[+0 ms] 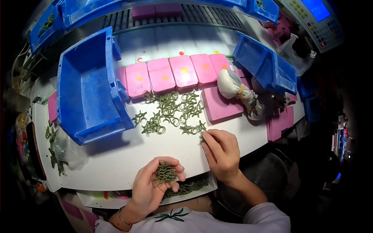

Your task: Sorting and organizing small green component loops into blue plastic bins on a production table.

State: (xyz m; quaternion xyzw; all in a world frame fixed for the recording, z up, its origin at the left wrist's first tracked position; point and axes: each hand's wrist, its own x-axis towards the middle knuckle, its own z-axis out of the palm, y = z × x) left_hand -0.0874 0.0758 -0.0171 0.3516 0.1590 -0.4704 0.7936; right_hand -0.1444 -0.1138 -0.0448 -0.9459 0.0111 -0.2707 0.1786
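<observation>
My left hand [149,184] is turned palm up with its fingers curled around a clump of small green ring-shaped pieces [165,173]. At the near side of the loose pile, my right hand [223,157] pinches a green piece [202,136] between thumb and fingertips, just above or on the white tabletop [128,163]. The loose pile of green pieces [169,108], ring-shaped with short branching stems, is spread across the middle of the table. Its far edge lies close to a row of pink blocks [183,72].
An empty blue bin [85,85] stands left, another blue bin [264,62] tilts at the right. A tied white cloth pouch [231,83] rests on a larger pink block [219,105]. Below the table edge, an open drawer [210,190] holds more green pieces. Behind is a roller conveyor [206,15].
</observation>
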